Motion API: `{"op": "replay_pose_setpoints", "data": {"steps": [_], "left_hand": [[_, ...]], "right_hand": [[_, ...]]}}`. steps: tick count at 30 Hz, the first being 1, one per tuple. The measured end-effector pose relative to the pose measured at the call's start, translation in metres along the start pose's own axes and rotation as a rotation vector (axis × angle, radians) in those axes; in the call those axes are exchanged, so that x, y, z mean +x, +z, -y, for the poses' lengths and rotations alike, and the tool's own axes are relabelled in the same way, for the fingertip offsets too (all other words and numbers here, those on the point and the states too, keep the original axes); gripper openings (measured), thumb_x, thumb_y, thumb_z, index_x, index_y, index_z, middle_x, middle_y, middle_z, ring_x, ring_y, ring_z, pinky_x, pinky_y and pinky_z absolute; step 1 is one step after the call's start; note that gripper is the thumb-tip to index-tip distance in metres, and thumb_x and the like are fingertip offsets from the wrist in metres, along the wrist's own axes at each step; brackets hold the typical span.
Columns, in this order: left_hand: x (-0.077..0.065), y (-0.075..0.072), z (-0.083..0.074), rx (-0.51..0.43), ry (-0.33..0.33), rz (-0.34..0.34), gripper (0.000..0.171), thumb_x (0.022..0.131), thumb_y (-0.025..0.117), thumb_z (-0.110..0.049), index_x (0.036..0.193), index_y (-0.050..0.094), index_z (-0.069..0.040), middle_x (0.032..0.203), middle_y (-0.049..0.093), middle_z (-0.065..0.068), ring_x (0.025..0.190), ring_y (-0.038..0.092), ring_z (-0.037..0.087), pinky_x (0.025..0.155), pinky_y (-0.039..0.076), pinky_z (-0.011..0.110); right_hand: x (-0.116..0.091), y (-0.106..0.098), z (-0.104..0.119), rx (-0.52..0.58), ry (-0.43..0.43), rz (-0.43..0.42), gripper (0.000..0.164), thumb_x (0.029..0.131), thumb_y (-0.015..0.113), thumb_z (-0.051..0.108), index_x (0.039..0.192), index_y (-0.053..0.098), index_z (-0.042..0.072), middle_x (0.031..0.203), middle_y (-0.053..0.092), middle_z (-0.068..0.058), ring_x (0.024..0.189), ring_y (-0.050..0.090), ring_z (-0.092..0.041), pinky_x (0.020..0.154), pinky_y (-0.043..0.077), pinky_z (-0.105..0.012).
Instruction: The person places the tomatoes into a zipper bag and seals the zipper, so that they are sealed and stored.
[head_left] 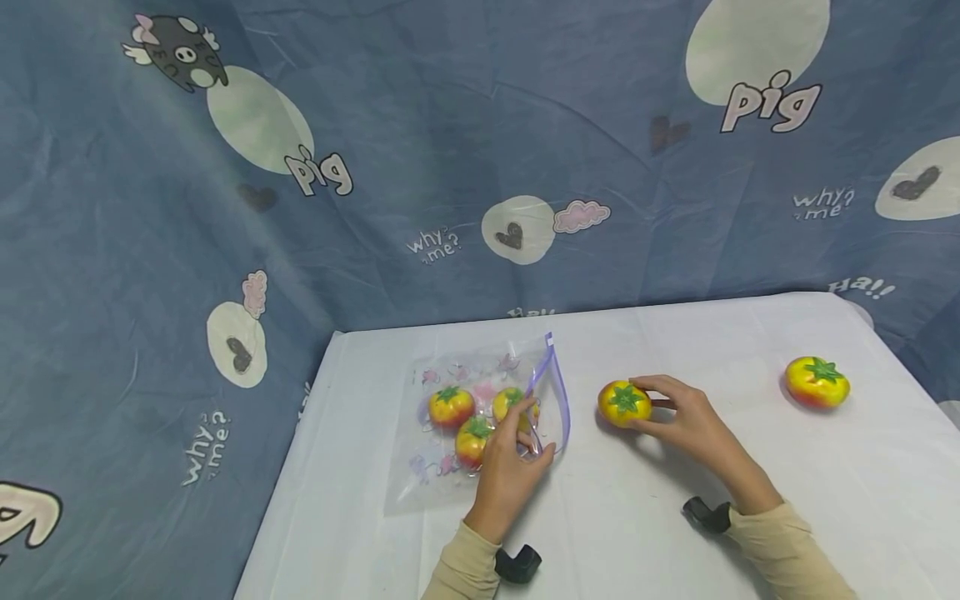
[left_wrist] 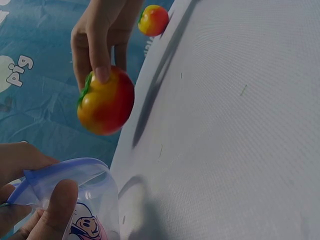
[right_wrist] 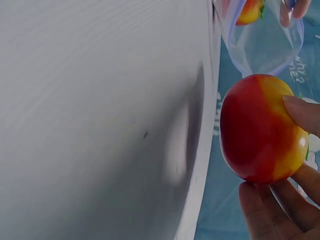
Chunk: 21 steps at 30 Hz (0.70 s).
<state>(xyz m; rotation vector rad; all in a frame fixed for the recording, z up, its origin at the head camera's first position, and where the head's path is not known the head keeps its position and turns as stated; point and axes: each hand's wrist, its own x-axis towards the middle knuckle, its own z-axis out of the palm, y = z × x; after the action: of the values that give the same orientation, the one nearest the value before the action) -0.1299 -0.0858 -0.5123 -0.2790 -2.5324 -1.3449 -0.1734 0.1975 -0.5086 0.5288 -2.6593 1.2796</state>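
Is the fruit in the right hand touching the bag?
Apart: the head view shows a strip of white table between the fruit and the bag.

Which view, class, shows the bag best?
Head: it shows most of the bag, with three fruits inside. Left wrist shows its rim and a printed figure; right wrist, its mouth and one fruit.

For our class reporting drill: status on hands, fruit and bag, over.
Left hand pinching bag rim, mouth open. Right hand holding one fruit outside. Three fruits inside; another loose at right. Nothing seen between.
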Motion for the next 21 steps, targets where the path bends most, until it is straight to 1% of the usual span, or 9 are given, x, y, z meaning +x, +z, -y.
{"op": "replay_pose_setpoints", "data": {"steps": [5,13,17,21], "left_hand": [[0.0,0.0,0.0,0.0,-0.01,0.003,0.069,0.077,0.088,-0.005,0.139,0.059,-0.012,0.08,0.062,0.0,0.07,0.06,0.008,0.071,0.05,0.025],[0.0,0.0,0.0,-0.003,-0.008,0.005,0.07,0.076,0.088,-0.004,0.14,0.059,-0.011,0.082,0.063,0.001,0.071,0.06,0.01,0.07,0.052,0.026],[0.0,0.0,0.001,0.0,-0.002,0.014,0.071,0.077,0.088,-0.005,0.141,0.058,-0.01,0.086,0.064,0.001,0.071,0.06,0.008,0.068,0.052,0.025],[0.0,-0.001,0.002,0.002,-0.004,0.026,0.071,0.077,0.088,-0.006,0.141,0.058,-0.011,0.088,0.064,0.001,0.072,0.059,0.008,0.067,0.052,0.023]], "right_hand": [[0.007,0.009,0.005,0.018,-0.044,0.0,0.056,0.075,0.09,0.004,0.126,0.068,-0.001,0.127,0.07,-0.019,0.116,0.066,-0.038,0.089,0.061,-0.043],[0.017,0.026,0.016,0.066,-0.094,0.036,0.055,0.076,0.09,0.006,0.126,0.069,-0.001,0.126,0.071,-0.018,0.115,0.067,-0.038,0.089,0.061,-0.043],[0.021,0.035,0.022,0.078,-0.11,0.061,0.055,0.077,0.09,0.006,0.126,0.068,-0.001,0.127,0.07,-0.018,0.116,0.067,-0.037,0.089,0.061,-0.042],[0.025,0.044,0.026,0.094,-0.144,0.073,0.054,0.076,0.089,0.004,0.125,0.068,-0.003,0.127,0.069,-0.021,0.114,0.067,-0.039,0.088,0.061,-0.042]]}}
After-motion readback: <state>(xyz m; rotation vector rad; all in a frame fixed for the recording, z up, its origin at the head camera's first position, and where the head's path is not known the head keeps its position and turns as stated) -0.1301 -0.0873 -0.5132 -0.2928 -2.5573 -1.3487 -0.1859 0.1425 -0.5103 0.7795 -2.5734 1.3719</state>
